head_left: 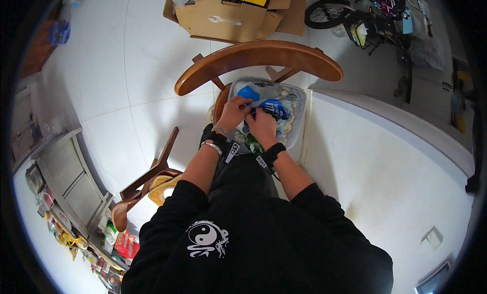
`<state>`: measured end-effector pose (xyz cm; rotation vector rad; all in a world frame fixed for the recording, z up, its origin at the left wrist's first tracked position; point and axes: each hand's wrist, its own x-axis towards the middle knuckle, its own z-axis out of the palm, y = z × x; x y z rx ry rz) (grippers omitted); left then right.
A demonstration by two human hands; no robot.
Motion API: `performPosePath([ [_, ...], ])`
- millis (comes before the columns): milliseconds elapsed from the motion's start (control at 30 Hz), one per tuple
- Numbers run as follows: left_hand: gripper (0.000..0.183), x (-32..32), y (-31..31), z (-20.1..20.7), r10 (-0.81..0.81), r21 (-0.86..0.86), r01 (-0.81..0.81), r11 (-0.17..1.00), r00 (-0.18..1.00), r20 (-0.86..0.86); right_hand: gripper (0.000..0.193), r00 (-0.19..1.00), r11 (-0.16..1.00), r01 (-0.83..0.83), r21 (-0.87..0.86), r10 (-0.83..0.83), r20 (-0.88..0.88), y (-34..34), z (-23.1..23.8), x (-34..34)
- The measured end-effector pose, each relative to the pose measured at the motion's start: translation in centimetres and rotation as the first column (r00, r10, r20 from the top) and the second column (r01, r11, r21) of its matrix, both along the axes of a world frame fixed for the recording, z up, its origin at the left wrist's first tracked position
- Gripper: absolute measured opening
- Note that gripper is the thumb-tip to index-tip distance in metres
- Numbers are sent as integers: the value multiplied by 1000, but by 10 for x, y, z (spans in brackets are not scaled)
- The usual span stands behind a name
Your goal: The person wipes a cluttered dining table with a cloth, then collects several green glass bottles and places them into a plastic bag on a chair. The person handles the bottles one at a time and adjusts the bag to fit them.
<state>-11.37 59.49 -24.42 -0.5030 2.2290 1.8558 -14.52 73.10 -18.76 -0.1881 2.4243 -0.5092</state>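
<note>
My left hand (234,113) pinches the edge of a clear plastic wrapper (281,93) with blue printed patches. Beside it, my right hand (264,127) has its fingers bent against the same wrapper, the fingertips close to those of the left. Both hands are over a shallow light-grey plastic tub (300,119) resting on a wooden chair seat. A green bottle or can (252,143) lies under the right wrist; its full shape is hidden. Pale patterned material (291,131) shows along the tub's right side.
The chair's curved wooden backrest (258,55) rises beyond the tub. Behind it stands an open cardboard box (223,22). A small bicycle (365,22) is at the far right. Close on the right is a white wall (370,162); another wooden chair (152,187) stands at the left.
</note>
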Motion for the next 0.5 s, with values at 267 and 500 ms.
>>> performPosePath([
  [267,33,-2,0,19,-92,-144,88,986,995,-25,34,969,983,-165,-80,147,-198,23,-2,-6],
  [500,61,8,-2,59,-314,-281,288,915,948,-50,34,901,930,-358,-88,319,-293,35,16,-13],
])
